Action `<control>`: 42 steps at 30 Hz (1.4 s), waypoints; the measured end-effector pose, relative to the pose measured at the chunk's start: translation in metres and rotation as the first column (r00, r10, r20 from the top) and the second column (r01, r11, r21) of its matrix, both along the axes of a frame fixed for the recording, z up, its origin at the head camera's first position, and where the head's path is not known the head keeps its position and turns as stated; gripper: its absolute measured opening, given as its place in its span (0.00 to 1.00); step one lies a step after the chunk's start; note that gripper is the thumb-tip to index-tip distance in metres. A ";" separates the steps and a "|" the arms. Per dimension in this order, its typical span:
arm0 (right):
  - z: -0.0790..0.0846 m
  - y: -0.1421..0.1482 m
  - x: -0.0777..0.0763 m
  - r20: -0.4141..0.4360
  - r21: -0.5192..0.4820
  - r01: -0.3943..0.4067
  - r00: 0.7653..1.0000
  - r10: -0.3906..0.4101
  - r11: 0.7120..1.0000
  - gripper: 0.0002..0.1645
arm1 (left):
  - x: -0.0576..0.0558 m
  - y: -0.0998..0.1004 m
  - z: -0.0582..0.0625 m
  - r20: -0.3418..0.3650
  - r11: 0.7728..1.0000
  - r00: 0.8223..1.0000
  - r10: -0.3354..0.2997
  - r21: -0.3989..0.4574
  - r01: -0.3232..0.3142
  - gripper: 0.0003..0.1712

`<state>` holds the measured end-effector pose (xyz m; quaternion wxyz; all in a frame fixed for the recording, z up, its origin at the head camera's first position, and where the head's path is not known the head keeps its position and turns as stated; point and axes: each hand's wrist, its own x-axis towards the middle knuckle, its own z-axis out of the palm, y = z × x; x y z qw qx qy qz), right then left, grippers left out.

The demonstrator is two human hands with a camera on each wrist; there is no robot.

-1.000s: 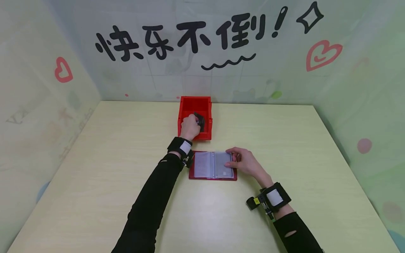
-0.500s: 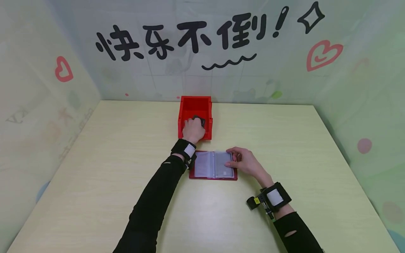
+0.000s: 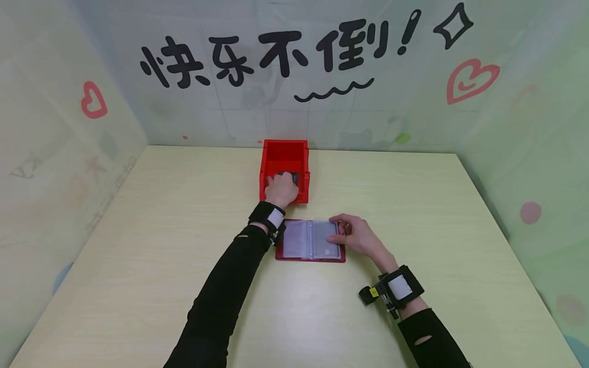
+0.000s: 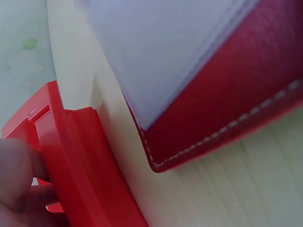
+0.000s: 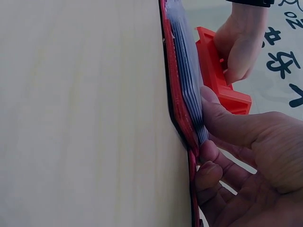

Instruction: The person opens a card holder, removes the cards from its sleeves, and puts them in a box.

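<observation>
My left hand [image 3: 281, 190] reaches down into a red plastic bin [image 3: 285, 153], over a small dark object [image 3: 295, 177] that shows just beyond the knuckles. In the left wrist view its fingers [image 4: 16, 170] are inside the bin wall; I cannot tell whether they grip anything. A red card holder [image 3: 279, 254] lies spread on the table, its clear plastic sleeves [image 3: 296, 240] facing up. At its right edge, my right hand [image 3: 361, 237] pinches the sleeves. The right wrist view shows the thumb on top of the layered sleeves [image 5: 187, 61] and fingertips at the cover's edge.
The pale wooden table [image 3: 152, 230] meets a printed fabric wall [image 3: 230, 117] right behind the bin. Fabric also rises on both sides. The left wrist and its strap pass close by the card holder's upper left corner.
The left hand has shifted slightly right and turned knuckles-up over the dark object, which shows less and sits lower in the bin. The right hand and card holder stay put.
</observation>
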<state>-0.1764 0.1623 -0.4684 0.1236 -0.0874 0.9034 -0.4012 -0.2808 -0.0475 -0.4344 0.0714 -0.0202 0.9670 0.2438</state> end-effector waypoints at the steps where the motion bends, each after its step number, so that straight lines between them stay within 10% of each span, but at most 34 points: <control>1: 0.000 0.000 0.000 0.001 0.000 0.001 1.000 -0.001 1.000 0.30 | 0.001 0.000 0.000 -0.006 1.000 1.000 -0.009 -0.007 0.009 0.13; 14: 0.001 -0.002 -0.001 -0.004 0.005 -0.003 1.000 0.003 1.000 0.30 | 0.035 -0.011 0.005 -0.271 0.977 0.952 -0.143 0.116 0.180 0.17; 20: 0.001 -0.004 0.000 -0.024 0.022 -0.011 1.000 0.012 1.000 0.30 | 0.067 -0.022 0.002 -0.193 0.911 0.936 -0.294 0.239 0.335 0.13; 29: 0.001 -0.002 0.001 -0.037 0.009 -0.021 0.999 0.021 1.000 0.29 | 0.087 -0.029 -0.014 -0.028 0.782 0.829 -0.559 0.314 0.538 0.15; 42: 0.002 -0.009 -0.004 -0.029 -0.021 0.048 0.998 -0.048 0.999 0.13 | 0.086 -0.026 -0.023 0.003 0.802 0.853 -0.521 0.343 0.489 0.09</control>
